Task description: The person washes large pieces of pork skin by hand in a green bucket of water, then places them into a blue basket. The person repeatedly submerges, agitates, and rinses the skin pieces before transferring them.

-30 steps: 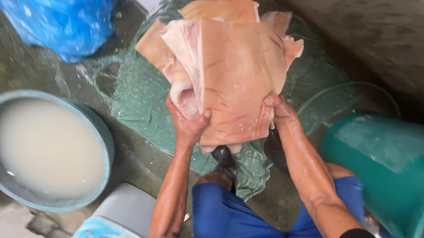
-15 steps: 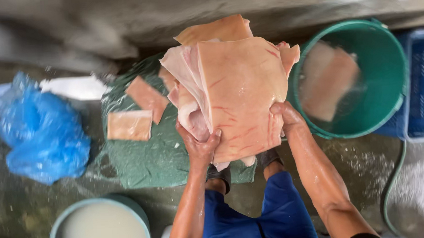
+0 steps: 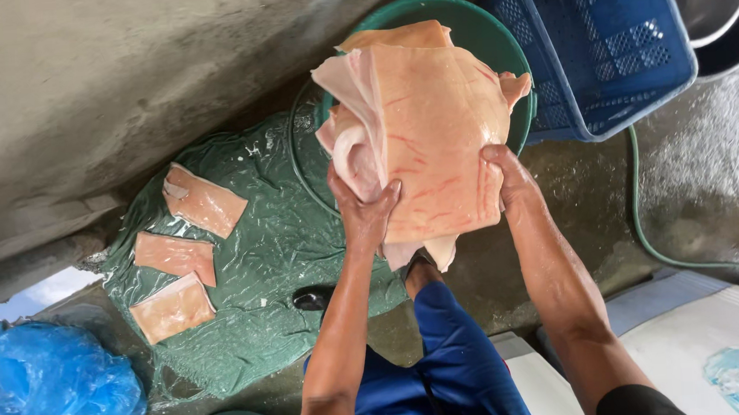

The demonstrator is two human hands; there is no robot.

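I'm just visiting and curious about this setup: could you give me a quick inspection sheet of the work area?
Surface: wet concrete floor, green plastic sheet spread on it.
Job's things: large pale pink slab held up over a green tub.
Clutter: three cut pieces on the sheet; blue crate; blue bag.
Grippers: left hand and right hand grip the slab's lower edge.
Cables: green hose on the floor.
Surroundings: concrete wall.

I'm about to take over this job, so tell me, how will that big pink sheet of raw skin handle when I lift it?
Probably floppy: the pink sheet folds and droops at its edges between the left hand and right hand. Likely slippery, since its surface shines wet. It seems fairly heavy, as both hands hold it by its lower edge.
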